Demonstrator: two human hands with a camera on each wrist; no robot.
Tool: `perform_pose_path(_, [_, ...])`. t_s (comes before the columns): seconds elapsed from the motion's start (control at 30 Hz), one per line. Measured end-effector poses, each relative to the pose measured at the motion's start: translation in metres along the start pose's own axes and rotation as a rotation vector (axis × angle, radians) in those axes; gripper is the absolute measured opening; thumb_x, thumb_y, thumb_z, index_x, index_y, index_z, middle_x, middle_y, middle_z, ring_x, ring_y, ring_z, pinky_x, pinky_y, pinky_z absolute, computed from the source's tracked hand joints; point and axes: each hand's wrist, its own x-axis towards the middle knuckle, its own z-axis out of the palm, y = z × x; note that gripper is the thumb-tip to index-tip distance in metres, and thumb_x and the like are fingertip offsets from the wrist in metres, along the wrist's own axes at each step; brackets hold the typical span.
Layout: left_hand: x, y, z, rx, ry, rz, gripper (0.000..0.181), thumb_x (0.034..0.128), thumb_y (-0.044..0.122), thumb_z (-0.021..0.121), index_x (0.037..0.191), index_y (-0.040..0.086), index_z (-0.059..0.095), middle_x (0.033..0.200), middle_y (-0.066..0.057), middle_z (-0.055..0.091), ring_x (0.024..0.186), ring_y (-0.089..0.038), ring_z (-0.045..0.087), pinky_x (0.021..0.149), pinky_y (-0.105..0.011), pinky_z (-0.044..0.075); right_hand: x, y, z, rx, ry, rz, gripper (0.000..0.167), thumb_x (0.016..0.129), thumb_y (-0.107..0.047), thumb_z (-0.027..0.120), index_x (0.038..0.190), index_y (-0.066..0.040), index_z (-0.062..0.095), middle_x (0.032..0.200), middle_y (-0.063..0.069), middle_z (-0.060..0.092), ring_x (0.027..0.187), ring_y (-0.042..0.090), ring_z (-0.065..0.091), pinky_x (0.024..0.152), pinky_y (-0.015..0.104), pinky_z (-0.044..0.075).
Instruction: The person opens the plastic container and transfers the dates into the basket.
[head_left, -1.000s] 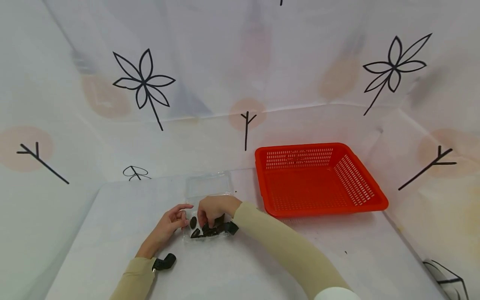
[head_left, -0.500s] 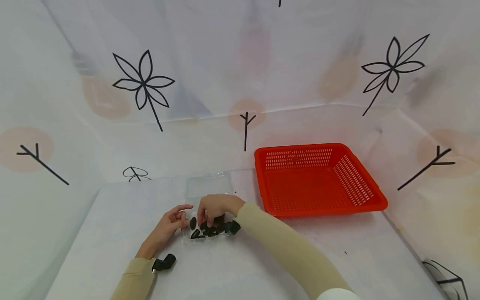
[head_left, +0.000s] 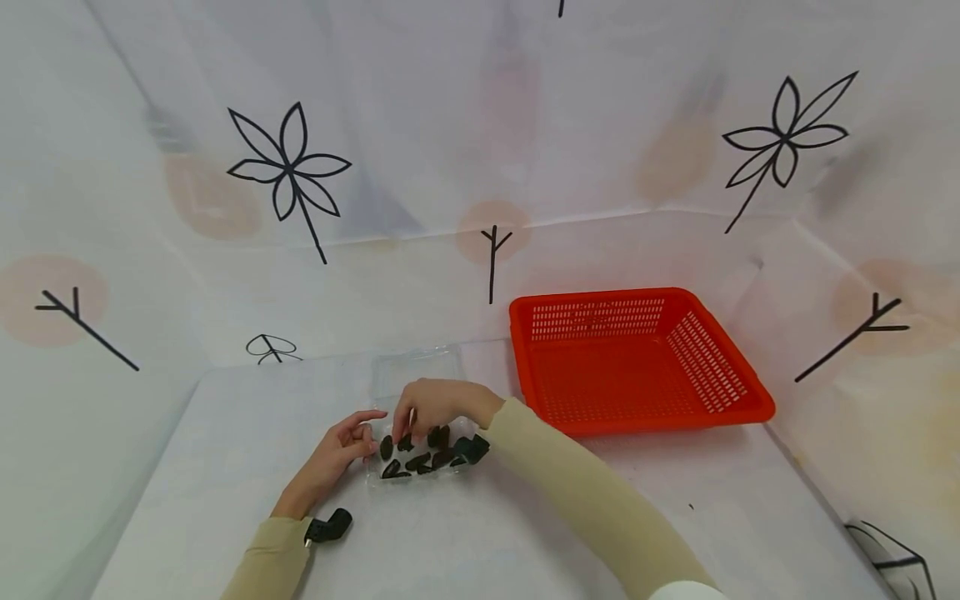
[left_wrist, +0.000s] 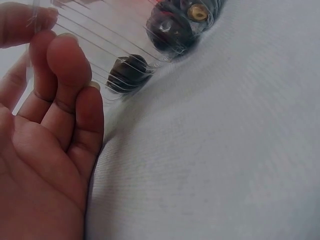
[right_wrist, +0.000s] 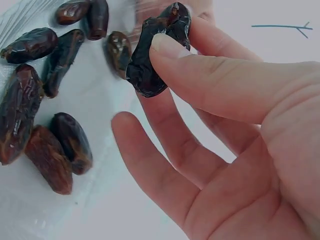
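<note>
Several dark brown dates lie in a clear plastic box, whose lid is folded back. My right hand is over the box's left part. In the right wrist view, its thumb and fingers pinch a wrinkled, almost black date, while the lower fingers stay spread. Other dates rest on the box floor beside it. At the box's left wall, my left hand holds the clear plastic between thumb and bent fingers. Two dark dates show through the ribbed wall in the left wrist view.
A red perforated basket stands right of the box, with nothing seen inside. White cloth with drawn flowers covers the walls and the table. Black camera mounts sit on both wrists.
My right hand has risen and moved slightly back and right from among the dates, uncovering more of them. A date is now in its fingers. My left hand keeps its place.
</note>
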Motion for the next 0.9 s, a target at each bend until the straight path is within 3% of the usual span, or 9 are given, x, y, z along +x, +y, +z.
perform_pose_path(0.17, [0.0, 0.0, 0.0, 0.002, 0.005, -0.005, 0.05, 0.0951, -0.001, 0.06, 0.142, -0.009, 0.041, 0.081, 0.001, 0.05, 0.071, -0.008, 0.052, 0.07, -0.024, 0.048, -0.01, -0.001, -0.007, 0.023, 0.018, -0.025, 0.025, 0.087, 0.005, 0.07, 0.101, -0.013, 0.079, 0.095, -0.01, 0.068, 0.079, 0.011, 0.064, 0.069, 0.028, 0.055])
perform_pose_path(0.33, [0.001, -0.001, 0.001, 0.009, 0.015, -0.003, 0.051, 0.0941, -0.002, 0.06, 0.141, -0.009, 0.043, 0.08, 0.001, 0.05, 0.071, -0.007, 0.053, 0.07, -0.024, 0.048, -0.022, -0.003, -0.015, 0.023, 0.046, -0.04, 0.022, 0.089, 0.002, 0.07, 0.103, -0.011, 0.079, 0.096, -0.01, 0.069, 0.089, 0.009, 0.064, 0.076, 0.024, 0.053])
perform_pose_path(0.57, [0.001, -0.001, 0.002, 0.029, 0.022, -0.017, 0.051, 0.0942, -0.002, 0.06, 0.142, -0.008, 0.043, 0.079, 0.0, 0.049, 0.071, -0.008, 0.053, 0.071, -0.024, 0.047, -0.036, 0.009, -0.024, 0.035, 0.108, -0.054, 0.023, 0.09, 0.0, 0.069, 0.104, -0.015, 0.078, 0.096, -0.011, 0.069, 0.089, 0.009, 0.063, 0.08, 0.026, 0.052])
perform_pose_path(0.9, [0.001, -0.001, 0.001, 0.017, 0.013, -0.002, 0.052, 0.0948, -0.002, 0.06, 0.142, -0.011, 0.04, 0.079, 0.0, 0.05, 0.069, -0.01, 0.053, 0.069, -0.024, 0.049, -0.072, 0.019, -0.046, 0.105, 0.204, -0.037, 0.022, 0.09, 0.0, 0.069, 0.109, -0.009, 0.076, 0.099, -0.005, 0.071, 0.094, 0.014, 0.064, 0.084, 0.028, 0.052])
